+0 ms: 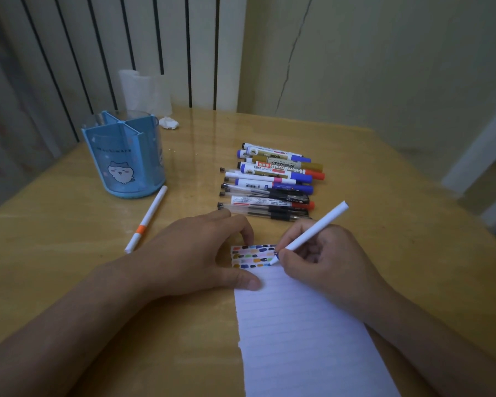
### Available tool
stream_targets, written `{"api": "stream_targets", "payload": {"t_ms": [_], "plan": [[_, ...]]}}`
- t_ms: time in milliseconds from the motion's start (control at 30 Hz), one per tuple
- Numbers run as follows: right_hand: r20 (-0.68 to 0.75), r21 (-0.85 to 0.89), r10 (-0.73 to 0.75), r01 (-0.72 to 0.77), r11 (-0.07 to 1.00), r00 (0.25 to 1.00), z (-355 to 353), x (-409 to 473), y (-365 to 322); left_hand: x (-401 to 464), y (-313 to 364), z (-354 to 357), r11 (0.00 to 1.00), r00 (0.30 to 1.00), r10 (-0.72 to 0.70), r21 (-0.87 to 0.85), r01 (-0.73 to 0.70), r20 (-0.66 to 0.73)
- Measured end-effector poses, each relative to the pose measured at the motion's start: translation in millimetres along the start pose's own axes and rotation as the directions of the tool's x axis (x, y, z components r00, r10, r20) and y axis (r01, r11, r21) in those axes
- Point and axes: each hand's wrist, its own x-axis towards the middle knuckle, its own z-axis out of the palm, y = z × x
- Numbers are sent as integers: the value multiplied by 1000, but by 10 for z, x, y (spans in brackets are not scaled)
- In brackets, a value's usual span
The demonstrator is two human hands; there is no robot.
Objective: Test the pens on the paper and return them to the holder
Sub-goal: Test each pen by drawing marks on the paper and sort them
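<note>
The right hand [321,253] grips a white pen [312,232], tip down-left on the paper [298,325], its back end slanting up, far and right. The left hand [201,253] presses the paper's left edge, fingers loosely bent. Other pens [269,181] lie left-to-right just beyond; the holder [123,156] stands far left.

paper [298,333]: bottom cut off by frame edge; pen [309,233] tip: colour unclear

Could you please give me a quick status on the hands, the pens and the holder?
Right hand grips white pen, tip on paper. Left hand rests on paper's edge. Holder looks empty; pen pile waiting. Nothing in the way.
</note>
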Motion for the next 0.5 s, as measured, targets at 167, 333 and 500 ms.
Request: {"api": "stream_targets", "payload": {"t_ms": [167, 333, 500], "plan": [[13, 31, 2, -2, 1000, 1000, -4, -9, -2, 1, 4, -1, 1000, 1000, -3, -1, 3, 4], [-7, 37, 9, -9, 999, 1000, -4, 4, 10, 0, 12, -7, 1000, 1000, -4, -4, 4, 0], [5, 29, 0, 0, 1000, 1000, -1, 4, 19, -3, 25, -13, 1000, 1000, -4, 6, 4, 2]]}}
